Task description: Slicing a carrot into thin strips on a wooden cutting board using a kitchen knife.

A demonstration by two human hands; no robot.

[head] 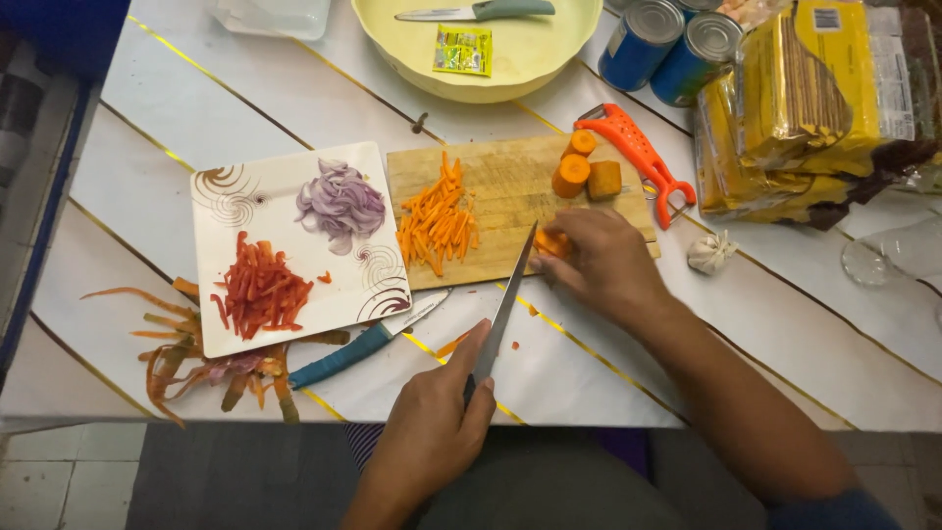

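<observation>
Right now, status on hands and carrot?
Left hand grip on knife. Right hand pins carrot piece on cutting board. Nothing blocking.

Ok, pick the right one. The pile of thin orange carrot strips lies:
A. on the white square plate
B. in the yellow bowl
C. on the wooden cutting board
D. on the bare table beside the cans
C: the carrot strips sit on the left part of the wooden cutting board, while the white square plate carries only red strips and sliced purple onion.
</observation>
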